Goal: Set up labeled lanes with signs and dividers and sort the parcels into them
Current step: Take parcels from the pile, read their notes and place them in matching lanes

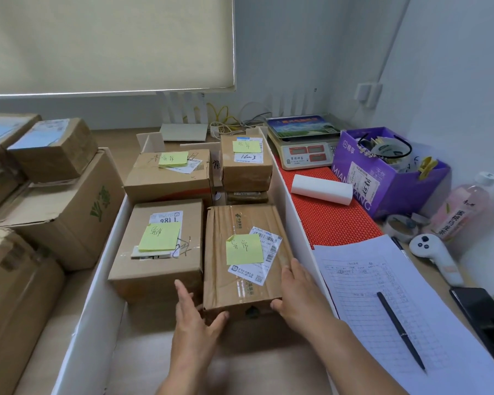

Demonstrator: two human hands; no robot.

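A brown parcel (240,223) with a yellow sticky note (243,249) lies at the near right of a lane between two white dividers, the left divider (97,280) and the right divider (294,223). My left hand (194,315) holds its front left corner, fingers along the side and thumb on the front. My right hand (294,289) holds the front right corner. Three other note-marked parcels share the lane: near left (154,269), far left (166,183), far right (246,166). A small handwritten sign (216,165) stands between the far two.
Stacked cardboard boxes (54,209) fill the left side. Right of the lane are a red mat (331,218), a scale (303,146), a paper roll (321,189), a purple box (388,178), and a form sheet (354,295) with a pen (401,329).
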